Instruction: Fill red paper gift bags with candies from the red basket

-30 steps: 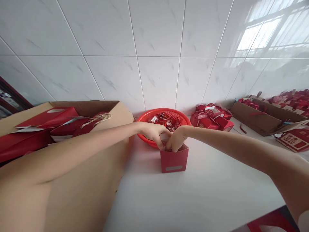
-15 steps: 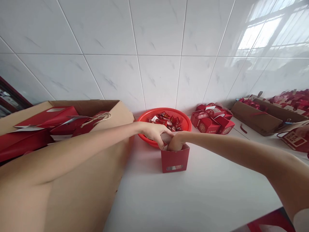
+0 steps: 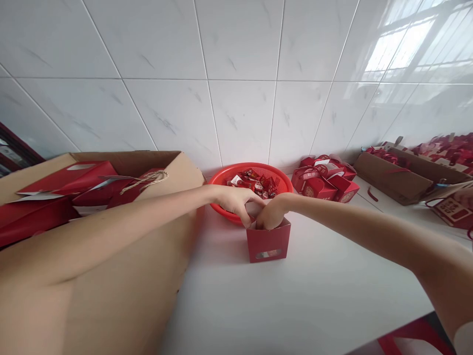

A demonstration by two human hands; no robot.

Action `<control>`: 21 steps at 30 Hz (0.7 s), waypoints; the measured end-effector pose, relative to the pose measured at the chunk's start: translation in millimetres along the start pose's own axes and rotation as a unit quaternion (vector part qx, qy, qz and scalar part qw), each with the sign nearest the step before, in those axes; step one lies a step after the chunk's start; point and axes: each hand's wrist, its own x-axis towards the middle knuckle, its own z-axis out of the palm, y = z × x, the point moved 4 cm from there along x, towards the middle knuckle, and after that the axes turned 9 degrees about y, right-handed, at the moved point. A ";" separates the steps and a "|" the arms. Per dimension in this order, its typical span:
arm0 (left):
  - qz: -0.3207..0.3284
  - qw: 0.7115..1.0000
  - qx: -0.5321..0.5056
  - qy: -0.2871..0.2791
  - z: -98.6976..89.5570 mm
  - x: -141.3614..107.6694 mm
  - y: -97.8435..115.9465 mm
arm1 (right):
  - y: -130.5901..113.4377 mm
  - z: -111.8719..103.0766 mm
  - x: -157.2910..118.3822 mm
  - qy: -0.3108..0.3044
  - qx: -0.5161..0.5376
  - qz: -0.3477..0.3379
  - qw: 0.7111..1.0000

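Observation:
A small red box point(image 3: 269, 240) with an oval window low on its front stands upright on the white table, its top open. My left hand point(image 3: 238, 201) grips the box's raised flap at the back left rim, thumb toward me and fingers behind. My right hand point(image 3: 272, 213) reaches down into the box; its fingers are hidden inside, so what they hold cannot be seen. Just behind the box sits a red plastic basket point(image 3: 284, 183) containing wrapped sweets point(image 3: 254, 183).
At the left is a large cardboard carton point(image 3: 148, 256) with red boxes point(image 3: 77, 178) inside. Several folded red boxes point(image 3: 320, 187) stand right of the basket. Farther right is a brown carton point(image 3: 395, 177) with red items. A tiled wall point(image 3: 244, 118) rises behind.
My right hand has risen slightly within the box opening. My left hand keeps its place on the box. The camera view has shifted a little.

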 end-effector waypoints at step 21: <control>0.002 0.996 0.084 0.011 0.9 -2.5 5.4 | 63.8 -20.2 -115.7 0.207 0.229 -0.029 0.951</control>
